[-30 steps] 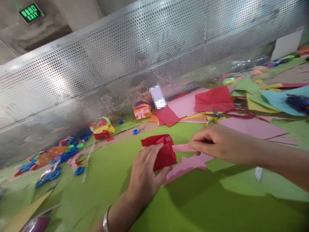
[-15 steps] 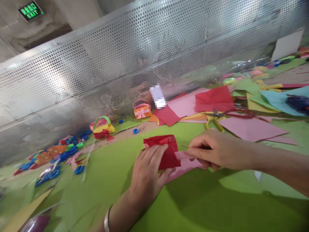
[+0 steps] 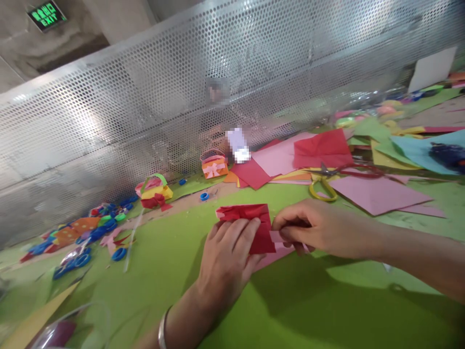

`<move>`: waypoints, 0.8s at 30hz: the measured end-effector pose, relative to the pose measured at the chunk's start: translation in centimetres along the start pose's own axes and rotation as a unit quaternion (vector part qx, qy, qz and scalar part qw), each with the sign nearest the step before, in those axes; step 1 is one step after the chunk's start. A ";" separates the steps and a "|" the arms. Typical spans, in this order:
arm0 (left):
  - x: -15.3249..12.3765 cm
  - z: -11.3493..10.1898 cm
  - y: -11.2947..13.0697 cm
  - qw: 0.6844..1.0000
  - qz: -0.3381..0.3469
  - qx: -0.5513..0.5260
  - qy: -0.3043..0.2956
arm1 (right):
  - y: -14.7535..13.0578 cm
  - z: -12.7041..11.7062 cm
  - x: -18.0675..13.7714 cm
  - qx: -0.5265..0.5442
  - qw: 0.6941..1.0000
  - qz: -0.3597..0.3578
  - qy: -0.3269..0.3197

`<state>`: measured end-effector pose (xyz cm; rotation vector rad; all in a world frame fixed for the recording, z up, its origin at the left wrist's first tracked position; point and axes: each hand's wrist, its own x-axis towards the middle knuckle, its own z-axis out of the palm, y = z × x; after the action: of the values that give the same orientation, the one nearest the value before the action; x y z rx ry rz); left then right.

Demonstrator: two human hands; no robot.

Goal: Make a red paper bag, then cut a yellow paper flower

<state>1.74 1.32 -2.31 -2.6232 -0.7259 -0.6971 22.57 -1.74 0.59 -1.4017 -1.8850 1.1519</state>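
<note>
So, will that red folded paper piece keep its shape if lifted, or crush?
Probably light and easily crushed: the red folded paper piece is thin creased sheet. It likely slides on the green sheet, since the left hand presses it down while the right hand pinches a pink strip beside it.

We count two hands, our left hand (image 3: 225, 257) and our right hand (image 3: 312, 228); one red paper box (image 3: 250, 215); one pink strip (image 3: 278, 236); two paper baskets, the orange basket (image 3: 214, 167) and the yellow basket (image 3: 155, 191); one bangle (image 3: 162, 332); one exit sign (image 3: 47, 15). The blue caps (image 3: 118, 255) blur past counting.
</note>
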 end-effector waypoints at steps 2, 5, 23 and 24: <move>0.0 -0.1 0.1 1.000 0.001 0.009 -0.004 | 0.1 0.0 0.1 0.031 0.999 0.006 -0.009; 0.0 -0.1 0.1 1.000 0.012 0.021 0.005 | 0.3 0.2 0.2 0.063 0.998 0.023 -0.009; 0.4 -0.9 0.8 0.997 0.033 0.064 0.040 | 0.6 0.3 0.5 0.292 0.949 0.111 -0.048; 0.4 -0.9 0.8 0.996 0.036 0.065 0.041 | 0.5 0.5 0.5 0.254 0.960 0.117 -0.016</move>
<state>2.15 0.38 -1.50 -2.4742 -0.6281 -0.7079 22.20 -1.38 -0.13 -1.3275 -1.3253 1.6390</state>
